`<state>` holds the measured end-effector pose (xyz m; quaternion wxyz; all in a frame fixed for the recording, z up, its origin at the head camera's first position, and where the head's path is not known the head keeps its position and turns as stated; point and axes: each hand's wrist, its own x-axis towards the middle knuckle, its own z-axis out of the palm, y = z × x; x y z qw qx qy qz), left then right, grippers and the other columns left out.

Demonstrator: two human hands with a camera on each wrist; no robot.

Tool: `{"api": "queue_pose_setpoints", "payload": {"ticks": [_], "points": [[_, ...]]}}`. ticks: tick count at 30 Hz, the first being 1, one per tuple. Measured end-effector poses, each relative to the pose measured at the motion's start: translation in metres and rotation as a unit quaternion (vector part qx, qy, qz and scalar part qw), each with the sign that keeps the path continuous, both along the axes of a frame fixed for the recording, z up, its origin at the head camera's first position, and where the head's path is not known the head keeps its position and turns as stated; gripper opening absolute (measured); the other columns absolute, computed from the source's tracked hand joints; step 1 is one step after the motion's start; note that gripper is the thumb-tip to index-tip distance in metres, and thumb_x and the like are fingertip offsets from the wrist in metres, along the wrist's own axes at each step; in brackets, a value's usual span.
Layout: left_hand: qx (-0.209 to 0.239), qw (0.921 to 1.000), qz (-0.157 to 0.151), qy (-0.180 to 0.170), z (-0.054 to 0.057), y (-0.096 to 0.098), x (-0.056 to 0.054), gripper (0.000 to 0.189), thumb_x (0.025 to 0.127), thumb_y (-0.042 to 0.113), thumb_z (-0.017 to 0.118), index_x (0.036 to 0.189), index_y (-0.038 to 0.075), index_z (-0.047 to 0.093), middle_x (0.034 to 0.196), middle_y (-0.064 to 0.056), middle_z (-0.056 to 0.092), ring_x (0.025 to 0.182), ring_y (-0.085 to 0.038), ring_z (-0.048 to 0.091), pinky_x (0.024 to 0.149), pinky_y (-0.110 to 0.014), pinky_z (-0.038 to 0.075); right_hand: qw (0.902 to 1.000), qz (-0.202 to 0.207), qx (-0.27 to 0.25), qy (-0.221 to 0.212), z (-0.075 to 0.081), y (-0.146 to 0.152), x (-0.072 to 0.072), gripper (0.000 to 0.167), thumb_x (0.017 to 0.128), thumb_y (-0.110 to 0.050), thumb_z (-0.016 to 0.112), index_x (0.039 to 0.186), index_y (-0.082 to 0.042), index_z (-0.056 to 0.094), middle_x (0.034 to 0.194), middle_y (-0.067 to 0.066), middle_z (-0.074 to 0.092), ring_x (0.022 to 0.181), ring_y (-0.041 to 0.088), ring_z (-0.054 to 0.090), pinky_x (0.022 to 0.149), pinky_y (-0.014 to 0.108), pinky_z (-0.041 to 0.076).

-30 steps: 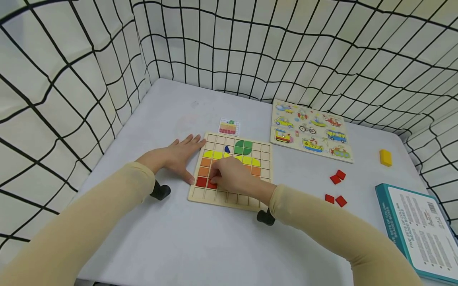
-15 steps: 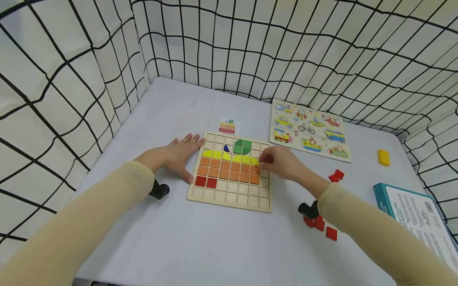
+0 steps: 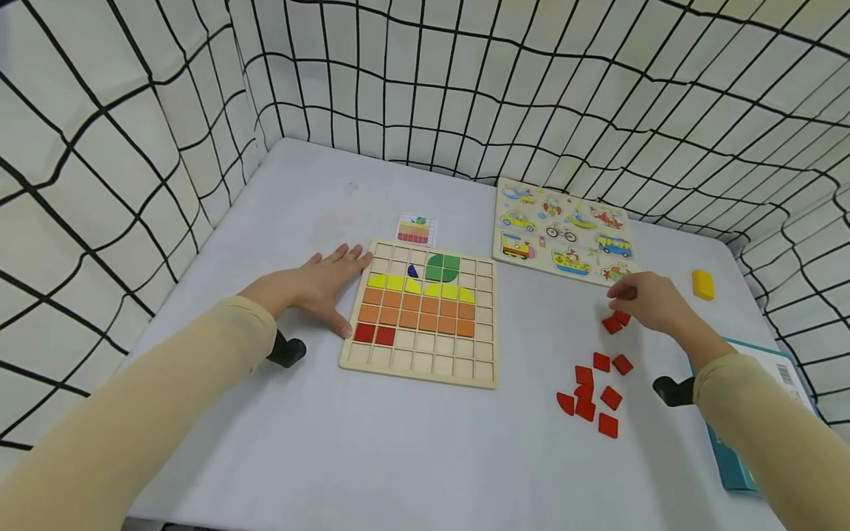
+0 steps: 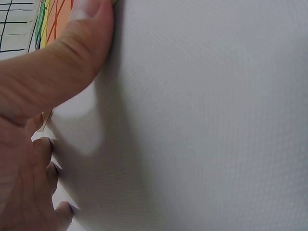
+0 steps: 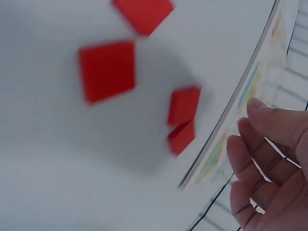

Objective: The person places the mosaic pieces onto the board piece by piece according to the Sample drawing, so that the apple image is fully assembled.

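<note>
My left hand (image 3: 307, 289) rests with spread, straight fingers along the left edge of a wooden grid board (image 3: 443, 345); its thumb touches the near part of that edge. On the board lie a green rounded shape (image 3: 443, 268), a small blue piece (image 3: 413, 271), a yellow row (image 3: 413, 285), orange squares (image 3: 409, 310) and two red squares (image 3: 375, 334). Over at the right, my right hand (image 3: 647, 301) hovers above loose red tiles (image 3: 612, 325). In the right wrist view, its fingers (image 5: 243, 149) are loosely bent with nothing between them and the thumb.
More red tiles (image 3: 608, 425), some rounded, lie scattered right of the board. A pattern card (image 3: 417, 230) sits behind it. Toward the back right is a vehicle picture puzzle (image 3: 561, 232). A yellow block (image 3: 703, 285) and a teal box (image 3: 733, 461) are farther right. Black netting (image 3: 398, 88) surrounds the table.
My right hand has left the board's red row and swung right to the loose red tiles, uncovering the board. The left hand has stayed at the board's edge. The view has shifted slightly.
</note>
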<state>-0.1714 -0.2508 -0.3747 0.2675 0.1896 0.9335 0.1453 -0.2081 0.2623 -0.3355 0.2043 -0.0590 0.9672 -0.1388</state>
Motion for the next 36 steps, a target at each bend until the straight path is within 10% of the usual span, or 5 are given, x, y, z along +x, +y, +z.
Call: {"api": "queue_pose_setpoints", "payload": {"ticks": [10, 25, 36], "points": [[0.008, 1.0000, -0.001, 0.000, -0.002, -0.005, 0.002, 0.134, 0.071, 0.045, 0.092, 0.164, 0.002, 0.005, 0.171, -0.024, -0.001, 0.158, -0.046, -0.004, 0.124, -0.070, 0.004, 0.9975, -0.011, 0.044, -0.053, -0.016, 0.016, 0.003, 0.038, 0.095, -0.022, 0.073, 0.119, 0.006, 0.065, 0.111, 0.026, 0.067, 0.100, 0.037, 0.058, 0.083, 0.042, 0.058], [0.008, 0.9999, 0.007, -0.004, -0.001, -0.004, 0.003, 0.135, 0.070, 0.046, 0.093, 0.164, 0.003, 0.006, 0.171, -0.023, -0.001, 0.158, -0.045, -0.005, 0.124, -0.070, 0.003, 0.9991, -0.021, 0.027, -0.023, -0.022, -0.003, 0.012, 0.031, 0.093, -0.012, 0.075, 0.114, 0.005, 0.063, 0.108, 0.024, 0.067, 0.099, 0.036, 0.058, 0.085, 0.043, 0.059], [0.008, 0.9999, 0.000, -0.008, 0.002, -0.003, 0.001, 0.133, 0.072, 0.044, 0.092, 0.164, 0.003, 0.005, 0.172, -0.023, -0.003, 0.159, -0.044, -0.006, 0.124, -0.069, 0.002, 0.9971, 0.021, -0.073, 0.009, -0.011, -0.066, 0.021, 0.019, 0.094, -0.016, 0.075, 0.104, -0.003, 0.068, 0.099, 0.013, 0.070, 0.092, 0.026, 0.059, 0.073, 0.026, 0.050]]}}
